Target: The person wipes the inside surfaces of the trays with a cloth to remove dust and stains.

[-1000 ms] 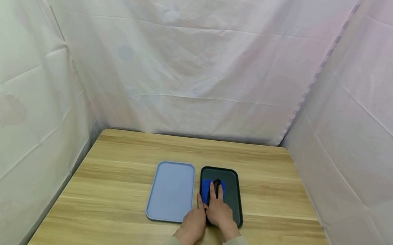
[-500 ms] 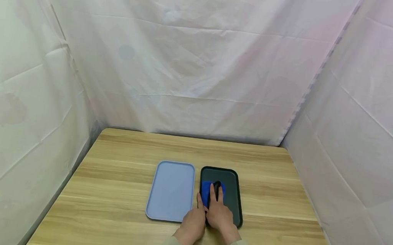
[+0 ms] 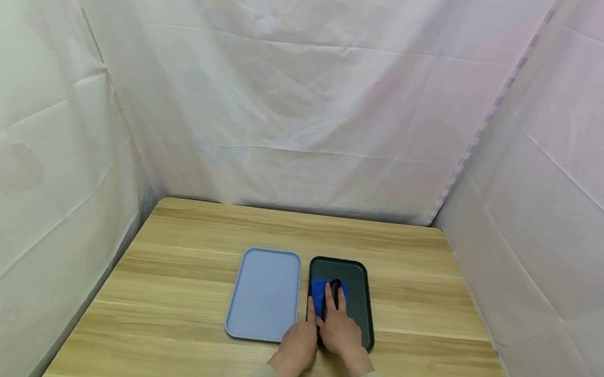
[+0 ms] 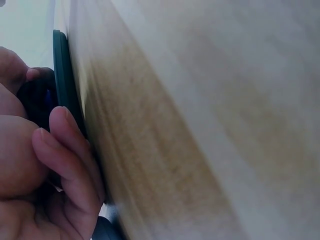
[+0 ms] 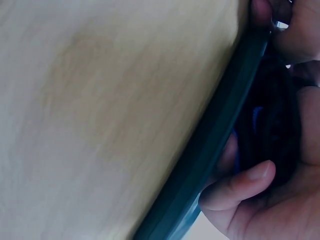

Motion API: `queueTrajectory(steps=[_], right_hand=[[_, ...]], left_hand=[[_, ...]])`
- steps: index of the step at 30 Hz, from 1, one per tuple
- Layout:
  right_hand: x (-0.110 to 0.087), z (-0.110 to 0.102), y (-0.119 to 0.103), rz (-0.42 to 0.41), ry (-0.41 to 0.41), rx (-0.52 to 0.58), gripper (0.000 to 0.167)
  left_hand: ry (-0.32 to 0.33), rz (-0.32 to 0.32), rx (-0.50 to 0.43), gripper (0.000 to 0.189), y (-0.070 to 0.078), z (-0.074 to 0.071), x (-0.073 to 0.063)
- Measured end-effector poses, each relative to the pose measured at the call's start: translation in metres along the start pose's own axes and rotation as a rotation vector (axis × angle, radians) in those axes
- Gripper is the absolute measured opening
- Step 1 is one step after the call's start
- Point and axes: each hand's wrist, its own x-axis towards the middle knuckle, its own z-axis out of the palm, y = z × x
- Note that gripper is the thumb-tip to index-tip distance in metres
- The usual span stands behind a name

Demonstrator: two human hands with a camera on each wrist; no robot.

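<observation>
In the head view, a dark green tray (image 3: pixel 360 294) lies on the wooden table. In it is a blue cloth (image 3: pixel 318 289) with a black, round-ended item (image 3: pixel 336 283) on top. My right hand (image 3: pixel 341 330) covers most of the black item; two fingers lie spread and straight along it, and in the right wrist view other fingers curl beside the dark bundle (image 5: pixel 272 120). My left hand (image 3: pixel 299 342) is at the tray's near left corner, index finger straight along the left rim, thumb towards the right hand. What its curled fingers hold, I cannot tell.
A light blue tray (image 3: pixel 264 295) stands left of the green one, a narrow gap between them. Pale fabric walls (image 3: pixel 307 124) enclose the wood-grain table (image 3: pixel 176 297) at the back and both sides.
The right hand, the blue cloth and the black item have slid slightly towards the person. The left hand and both trays stay nearly where they were.
</observation>
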Motion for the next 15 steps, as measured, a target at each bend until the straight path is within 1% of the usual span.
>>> queueTrajectory(steps=[4, 15], right_hand=[[0.000, -0.002, 0.004, -0.012, 0.002, 0.002, 0.081], [-0.001, -0.009, 0.018, -0.045, -0.009, 0.039, 0.082]], left_hand=[[-0.005, -0.009, 0.000, 0.076, 0.000, 0.000, 0.001], [-0.023, -0.022, 0.024, 0.086, 0.001, -0.001, 0.003]])
